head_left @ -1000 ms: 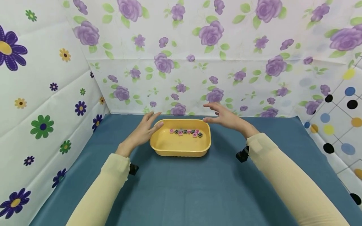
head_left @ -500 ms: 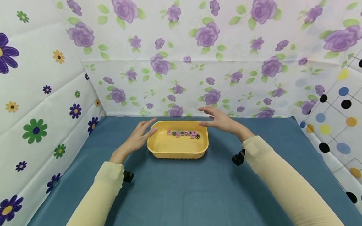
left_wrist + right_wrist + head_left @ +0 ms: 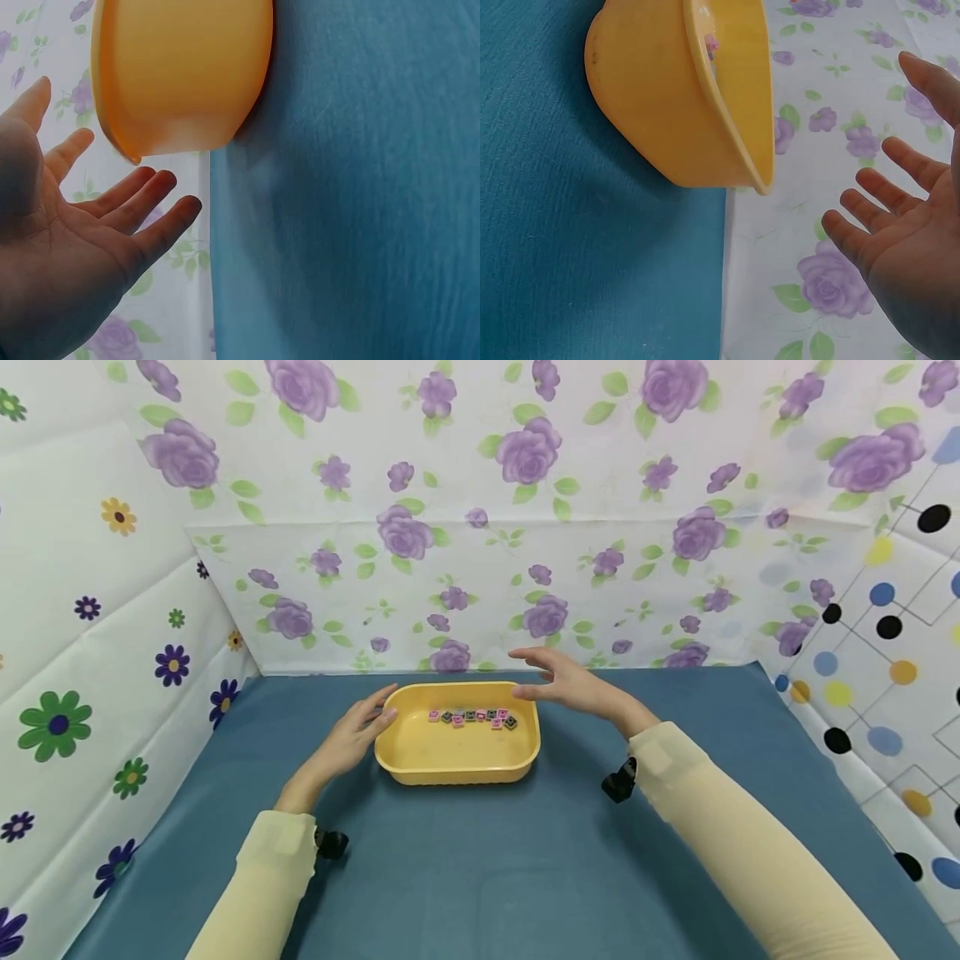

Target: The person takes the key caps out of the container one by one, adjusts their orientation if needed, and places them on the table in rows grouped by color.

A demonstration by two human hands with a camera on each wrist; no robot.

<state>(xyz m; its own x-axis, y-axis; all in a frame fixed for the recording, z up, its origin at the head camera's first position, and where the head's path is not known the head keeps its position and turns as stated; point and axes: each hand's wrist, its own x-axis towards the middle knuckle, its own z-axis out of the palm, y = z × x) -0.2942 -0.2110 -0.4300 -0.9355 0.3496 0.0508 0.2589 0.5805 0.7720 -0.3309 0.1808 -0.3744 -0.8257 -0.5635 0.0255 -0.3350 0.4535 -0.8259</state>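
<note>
A yellow plastic basin (image 3: 457, 775) sits on the blue cloth. Several small pink and dark square pieces (image 3: 471, 717) lie inside it toward the back; they are too small to identify further. My left hand (image 3: 348, 735) is at the basin's left end with fingers extended; in the left wrist view the left hand (image 3: 90, 217) stays apart from the basin wall (image 3: 187, 75). My right hand (image 3: 573, 685) hovers by the back right corner, fingers loosely spread. In the right wrist view a gap separates the right hand (image 3: 907, 217) from the basin (image 3: 652, 97). Neither hand holds anything.
Blue cloth (image 3: 480, 877) covers the table. A white sheet with purple roses (image 3: 525, 452) hangs behind it. Flowered sheeting (image 3: 112, 577) stands on the left, and a dotted sheet (image 3: 862, 643) on the right. A black device (image 3: 619, 781) is strapped at the right wrist.
The whole head view has shifted leftward a little. My left hand has dropped slightly beside the basin's left end, and my right hand stays near the back right corner. The pieces keep their arrangement.
</note>
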